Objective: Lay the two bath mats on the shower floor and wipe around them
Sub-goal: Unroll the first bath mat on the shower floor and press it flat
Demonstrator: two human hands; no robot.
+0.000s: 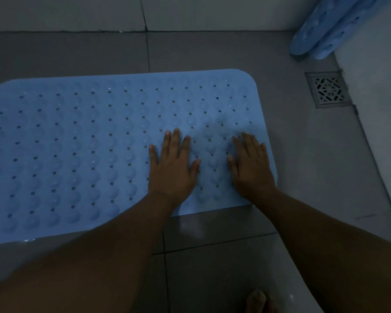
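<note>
Bottom edge of frame, right of centre: toes [256, 300] on grey shower floor [212, 267].

Centre: left hand [173, 167] and right hand [251, 168] both flat, fingers straight and spread, palms down on the right end of the laid blue bath mat [77, 143]. Neither grasps anything; they look to be pressing the mat down. Mat's long axis runs left to right across the frame; most of it stretches leftward from the hands. Mat looks slightly raised just beyond the right hand.

Upper right corner: second blue bath mat [325, 30], not yet laid, standing folded or curled against the wall [370, 86]. It lies up and right of the hands, well apart, and the right hand is the nearer one. Floor drain [327, 89] sits between it and the laid mat's right end.

No wiping cloth visible.
</note>
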